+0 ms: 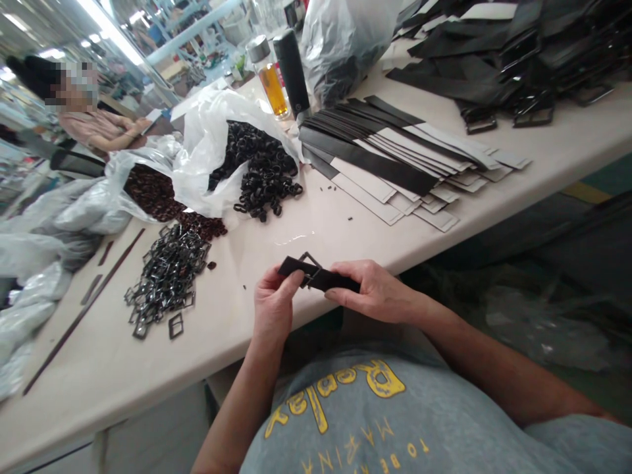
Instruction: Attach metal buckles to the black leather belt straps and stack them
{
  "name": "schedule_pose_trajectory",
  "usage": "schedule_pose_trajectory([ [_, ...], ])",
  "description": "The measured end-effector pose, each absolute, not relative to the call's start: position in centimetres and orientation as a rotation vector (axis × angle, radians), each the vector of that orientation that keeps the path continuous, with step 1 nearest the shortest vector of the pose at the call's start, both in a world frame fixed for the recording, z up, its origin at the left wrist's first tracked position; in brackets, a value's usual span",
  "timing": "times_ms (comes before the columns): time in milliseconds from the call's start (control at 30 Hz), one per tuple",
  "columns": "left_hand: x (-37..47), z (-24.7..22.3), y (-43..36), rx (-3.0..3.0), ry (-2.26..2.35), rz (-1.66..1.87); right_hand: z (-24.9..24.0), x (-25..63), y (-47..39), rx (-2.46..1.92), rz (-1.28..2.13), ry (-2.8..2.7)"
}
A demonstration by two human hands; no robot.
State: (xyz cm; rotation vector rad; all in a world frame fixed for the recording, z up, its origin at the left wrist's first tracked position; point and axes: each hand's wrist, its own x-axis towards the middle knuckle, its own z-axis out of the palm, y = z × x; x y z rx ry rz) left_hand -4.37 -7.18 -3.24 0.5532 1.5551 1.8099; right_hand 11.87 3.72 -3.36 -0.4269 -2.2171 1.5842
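Table [345,230] with buckles [165,280], straps [395,164]

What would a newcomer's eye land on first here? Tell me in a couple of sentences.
First, the left hand and right hand gripping a short black strap with a metal buckle at the table's near edge. Next, the heap of dark metal square buckles to the left on the pale table, and the mound of black loops spilling from a white plastic bag behind it.
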Motion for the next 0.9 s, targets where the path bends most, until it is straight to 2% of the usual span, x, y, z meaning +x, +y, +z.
schedule_pose_trajectory([
  [400, -3.3, -3.7, -6.6, 0.420, 1.400, 1.828, -4.1, 11.6, 2.8, -0.484, 1.483, -2.239],
  [900, -2.6, -3.5, -6.3, 0.370, 1.214, 1.708, -4.1, 11.4, 2.5, -0.467, 1.512, -2.141],
])
